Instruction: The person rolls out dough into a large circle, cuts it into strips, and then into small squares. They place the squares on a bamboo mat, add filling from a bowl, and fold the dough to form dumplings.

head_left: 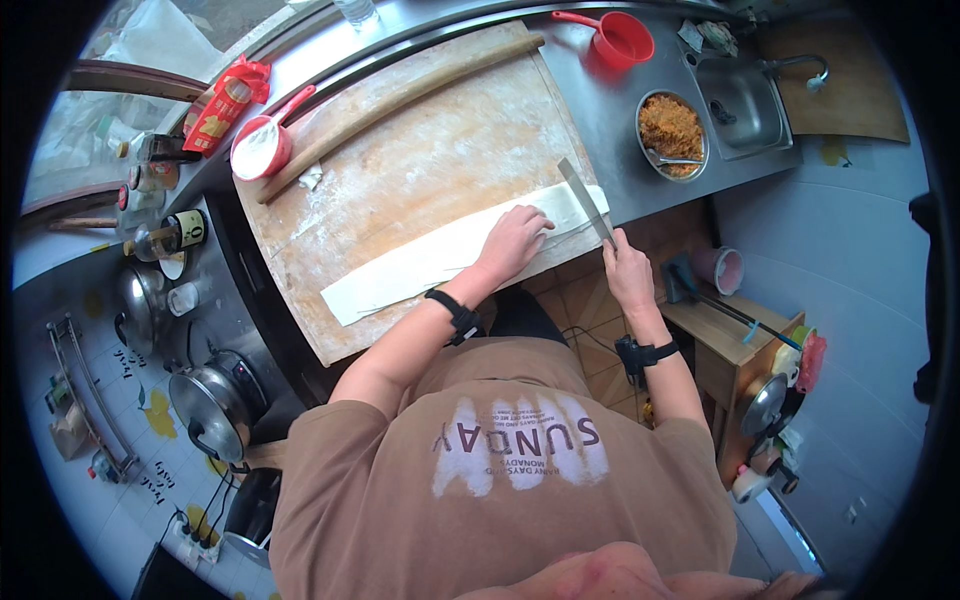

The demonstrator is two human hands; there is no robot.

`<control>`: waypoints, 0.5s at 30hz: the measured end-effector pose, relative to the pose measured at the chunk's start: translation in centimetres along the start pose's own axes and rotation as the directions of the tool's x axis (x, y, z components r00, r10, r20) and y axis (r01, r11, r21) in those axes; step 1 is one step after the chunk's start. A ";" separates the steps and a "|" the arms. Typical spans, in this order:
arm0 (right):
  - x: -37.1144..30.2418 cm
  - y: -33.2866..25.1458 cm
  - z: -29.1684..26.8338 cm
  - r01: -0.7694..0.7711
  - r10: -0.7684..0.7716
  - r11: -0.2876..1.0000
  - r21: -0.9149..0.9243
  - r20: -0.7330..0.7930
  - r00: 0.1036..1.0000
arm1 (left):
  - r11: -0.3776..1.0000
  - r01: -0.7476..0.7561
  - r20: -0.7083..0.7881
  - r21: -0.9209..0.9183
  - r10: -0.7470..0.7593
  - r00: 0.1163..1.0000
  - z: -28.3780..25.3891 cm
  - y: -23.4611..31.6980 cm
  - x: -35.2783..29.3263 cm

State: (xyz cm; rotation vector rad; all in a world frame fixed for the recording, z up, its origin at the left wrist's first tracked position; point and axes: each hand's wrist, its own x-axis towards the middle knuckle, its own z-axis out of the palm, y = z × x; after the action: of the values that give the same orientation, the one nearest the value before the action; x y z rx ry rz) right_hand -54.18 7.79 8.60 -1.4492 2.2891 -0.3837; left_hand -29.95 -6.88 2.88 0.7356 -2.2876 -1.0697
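A long, folded sheet of white dough (pixel 410 260) lies along the near edge of a floured wooden board (pixel 440 150). My left hand (pixel 515 242) rests on top of the dough, its fingers extended and slightly bent, holding nothing. In my right hand (pixel 629 268), the fingers are wrapped round the handle of a kitchen knife (pixel 583 198). Its long blade stands across the right end of the dough, a short way from my left fingertips. A long wooden rolling pin (pixel 400 105) lies across the far part of the board.
A red scoop of flour (pixel 262 150) stands at the board's left corner, beside a red package (pixel 225 105). To the right are a bowl of orange shredded filling (pixel 671 133) with a spoon, a red ladle (pixel 618 42) and a sink (pixel 745 105). Pots (pixel 210 405) stand at left.
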 end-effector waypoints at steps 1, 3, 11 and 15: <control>0.1 0.3 0.2 -0.003 0.003 1.000 0.010 0.002 1.000 | 1.000 -0.008 0.013 0.025 0.008 1.000 0.9 0.1 0.8; 0.2 1.0 0.2 -0.018 0.017 1.000 0.026 0.036 0.999 | 0.996 -0.010 0.028 0.085 0.008 1.000 2.7 0.5 1.9; 0.7 3.4 2.0 0.010 -0.013 0.997 0.076 0.040 0.999 | 0.978 0.002 0.007 0.210 -0.003 1.000 5.2 0.5 2.6; 0.9 4.4 5.1 0.006 -0.006 0.999 0.053 0.016 1.000 | 0.968 0.006 0.019 0.250 -0.011 1.000 5.6 0.8 2.6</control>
State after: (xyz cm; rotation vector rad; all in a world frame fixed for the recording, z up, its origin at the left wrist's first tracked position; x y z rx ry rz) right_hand -55.61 8.75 2.08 -1.4284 2.2450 -0.4296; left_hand -35.56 -5.19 0.93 0.8358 -2.4670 -0.8027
